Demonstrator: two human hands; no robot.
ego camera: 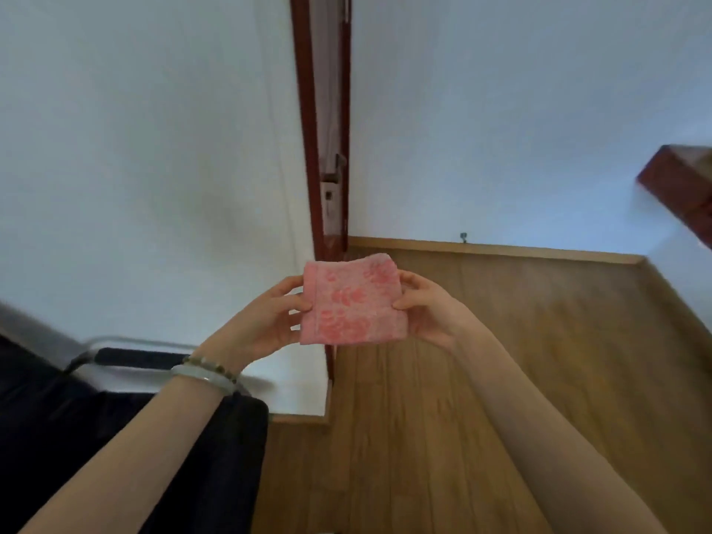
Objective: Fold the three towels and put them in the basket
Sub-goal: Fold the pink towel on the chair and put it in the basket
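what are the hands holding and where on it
Both hold a folded pink towel in the air. The left hand pinches its left edge, the right hand its right edge, thumbs on the near face.

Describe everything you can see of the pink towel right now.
The pink towel is a small terry-looking cloth with a darker pink blotchy pattern, folded into a compact near-square. It is held in the air, face toward the camera. The left hand pinches its left edge, the right hand its right edge; nothing else touches it.
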